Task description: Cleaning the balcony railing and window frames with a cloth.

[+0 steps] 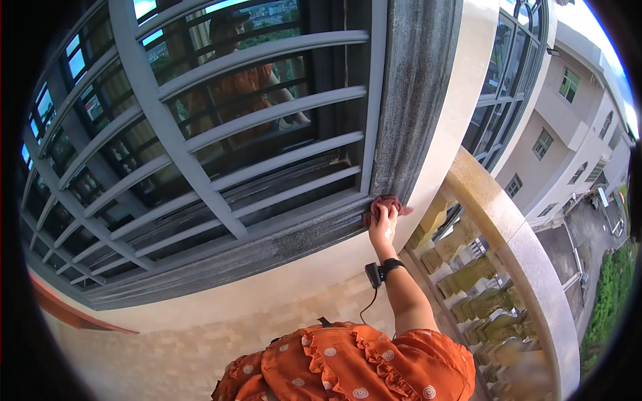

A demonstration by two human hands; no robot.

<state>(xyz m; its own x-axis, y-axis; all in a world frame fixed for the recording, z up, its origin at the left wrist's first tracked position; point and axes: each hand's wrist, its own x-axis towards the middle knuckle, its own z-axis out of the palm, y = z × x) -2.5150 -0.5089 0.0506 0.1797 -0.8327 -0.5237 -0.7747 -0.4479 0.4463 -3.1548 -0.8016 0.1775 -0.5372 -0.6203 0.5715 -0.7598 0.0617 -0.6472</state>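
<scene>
My right hand (pixel 384 224) grips a crumpled reddish-brown cloth (pixel 388 204) and presses it on the lower right corner of the grey stone window surround (pixel 281 248). A black strap with a small device (pixel 373 275) and a cable is on that wrist. Left of the hand, grey metal window bars (pixel 271 115) stand in front of dark glass, which reflects a person in orange. My left hand is out of view; before me on that side lie the lower part of the window surround and the cream wall (pixel 200 306) under it.
To the right, a curved stone balustrade rail (pixel 511 235) runs over yellowish balusters (pixel 471 280). Beyond it, far below, are a paved yard (pixel 551 250) and greenery, with a pale building (pixel 551 120) opposite. The balcony floor (pixel 175 351) has tan tiles.
</scene>
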